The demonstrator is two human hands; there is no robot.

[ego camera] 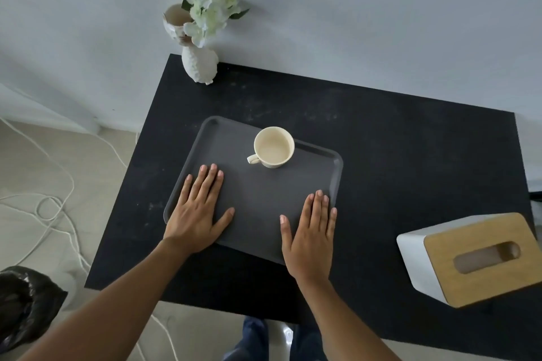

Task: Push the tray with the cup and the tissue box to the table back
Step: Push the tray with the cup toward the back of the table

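Observation:
A dark grey tray (258, 199) lies on the black table (396, 155), turned slightly clockwise. A cream cup (273, 147) stands upright near the tray's far edge, its handle pointing left. My left hand (199, 211) rests flat, palm down, on the tray's near left part. My right hand (309, 234) lies flat on the tray's near right corner, its heel over the rim. Both hands hold nothing, fingers extended. A white tissue box with a wooden lid (475, 258) stands on the table at the near right, off the tray.
A white vase with pale flowers (201, 63) stands at the table's back left corner against the wall. A black bin bag (23, 305) and white cables (58, 214) are on the floor to the left. Bare tabletop lies between tray and wall.

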